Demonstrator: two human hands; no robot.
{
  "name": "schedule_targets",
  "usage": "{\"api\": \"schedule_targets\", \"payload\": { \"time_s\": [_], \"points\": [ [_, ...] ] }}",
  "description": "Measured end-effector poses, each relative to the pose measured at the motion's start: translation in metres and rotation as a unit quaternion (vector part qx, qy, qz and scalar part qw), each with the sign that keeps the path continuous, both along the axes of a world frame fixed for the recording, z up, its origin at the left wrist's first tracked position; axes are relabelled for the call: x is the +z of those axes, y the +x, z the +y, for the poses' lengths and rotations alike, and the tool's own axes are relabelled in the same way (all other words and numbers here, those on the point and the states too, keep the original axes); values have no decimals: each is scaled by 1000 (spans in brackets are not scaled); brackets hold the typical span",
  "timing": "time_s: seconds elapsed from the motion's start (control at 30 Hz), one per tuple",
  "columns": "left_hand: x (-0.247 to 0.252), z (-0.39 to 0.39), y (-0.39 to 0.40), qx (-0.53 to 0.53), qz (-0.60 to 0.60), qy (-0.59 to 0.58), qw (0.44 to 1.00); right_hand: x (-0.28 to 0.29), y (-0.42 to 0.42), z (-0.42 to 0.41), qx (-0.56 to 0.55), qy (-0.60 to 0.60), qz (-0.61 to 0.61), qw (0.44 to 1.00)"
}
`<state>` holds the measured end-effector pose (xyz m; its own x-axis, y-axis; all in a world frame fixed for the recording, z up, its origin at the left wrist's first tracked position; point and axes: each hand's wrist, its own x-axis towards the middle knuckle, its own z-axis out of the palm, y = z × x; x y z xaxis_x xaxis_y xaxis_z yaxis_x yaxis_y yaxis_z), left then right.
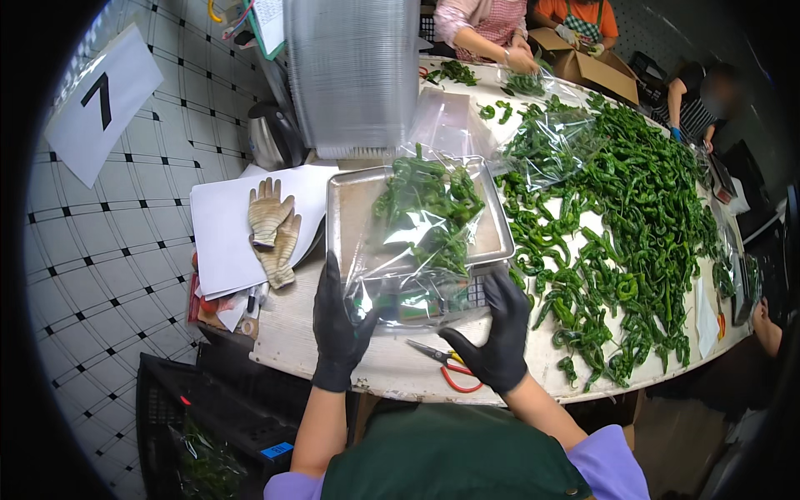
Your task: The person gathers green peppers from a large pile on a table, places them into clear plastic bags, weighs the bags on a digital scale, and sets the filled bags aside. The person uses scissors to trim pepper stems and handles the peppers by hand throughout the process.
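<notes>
A clear plastic bag point(431, 240) of green peppers lies on a metal tray point(508, 247), its loose end spread toward me. The tray seems to rest on a scale with a keypad point(477, 292), partly seen through the plastic. My left hand point(342, 328), in a black glove, is at the bag's lower left; whether it pinches the film is unclear. On the other side, my right hand point(498, 331), also black-gloved, has its thumb spread from its fingers and holds nothing. Scissors with red handles point(454, 369) lie on the table beside that hand.
Loose green peppers point(650, 187) cover the table's right side. Tall stacked clear plastic containers point(350, 75) stand behind the tray. Work gloves point(273, 228) lie on white sheets point(219, 250) at left. A black crate point(206, 412) sits below. Co-workers work across the table beside a cardboard box point(594, 72).
</notes>
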<state>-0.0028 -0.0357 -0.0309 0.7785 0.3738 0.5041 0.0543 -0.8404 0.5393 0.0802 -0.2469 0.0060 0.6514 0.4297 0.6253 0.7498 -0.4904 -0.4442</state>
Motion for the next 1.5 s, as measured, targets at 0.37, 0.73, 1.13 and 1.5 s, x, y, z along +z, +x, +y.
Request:
{"api": "schedule_targets", "payload": {
  "time_s": [0.37, 0.73, 1.13, 1.5],
  "points": [
    [-13, -7, 15, 33, 43, 38, 998, -57, 28, -41, -120, 24, 100, 987],
    [-18, -22, 2, 10, 20, -6, 1000, -53, -6, -52, -46, 10, 87, 995],
    [58, -19, 31, -117, -13, -458, 881, 3, 67, -65, 34, 129, 222, 966],
    [203, 32, 106, -195, -158, -449, 858, 157, 165, -6, 168, 283, 301, 895]
  ]
}}
